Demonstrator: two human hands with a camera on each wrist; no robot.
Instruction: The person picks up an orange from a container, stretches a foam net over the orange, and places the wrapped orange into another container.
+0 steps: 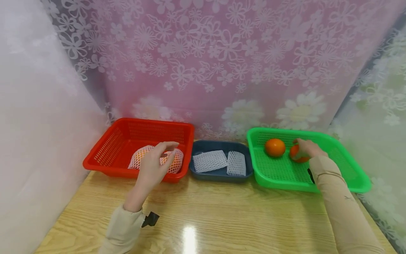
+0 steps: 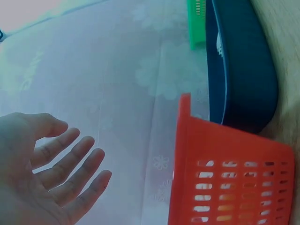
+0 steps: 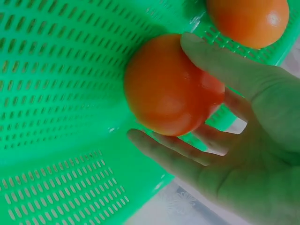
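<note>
In the head view my right hand (image 1: 310, 148) reaches into the green basket (image 1: 355, 176) at the right and holds an orange (image 1: 297, 153). The right wrist view shows the thumb against one side of this orange (image 3: 171, 89), with the fingers spread round the other. A second orange (image 1: 275, 147) lies to its left in the basket. Over the front of the red basket (image 1: 108, 169) hovers my left hand (image 1: 154, 164), fingers loosely bent and holding nothing. Beneath it, partly hidden, are two fruits in white foam nets (image 1: 177, 162).
Between the two baskets stands a dark blue tray (image 1: 219, 178) with two flat white foam nets (image 1: 210, 161) in it. All three containers are on a wooden table (image 1: 222, 215). A floral curtain (image 1: 203, 70) hangs behind them.
</note>
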